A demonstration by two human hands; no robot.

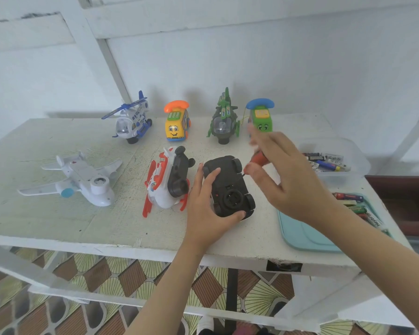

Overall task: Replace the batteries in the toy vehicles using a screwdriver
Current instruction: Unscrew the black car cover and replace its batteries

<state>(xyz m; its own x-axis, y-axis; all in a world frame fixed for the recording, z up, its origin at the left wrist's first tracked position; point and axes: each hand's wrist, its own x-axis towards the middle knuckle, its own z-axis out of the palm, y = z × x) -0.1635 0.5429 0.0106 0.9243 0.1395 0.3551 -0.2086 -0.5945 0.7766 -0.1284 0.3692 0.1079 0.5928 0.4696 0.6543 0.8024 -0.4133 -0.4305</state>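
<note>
Our left hand [205, 207] grips the upturned toy car [228, 187], fingers over one end, thumb under the other. Our right hand [286, 172], raised just beside it, pinches a red-handled screwdriver [260, 157] — both forearms bare.

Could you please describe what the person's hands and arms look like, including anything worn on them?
The left hand and right hand are bare, with no gloves, rings or watch visible. The left forearm and right forearm are uncovered to the frame's edge, so no sleeve shows. The right hand's upper fingers look motion-blurred.
</note>
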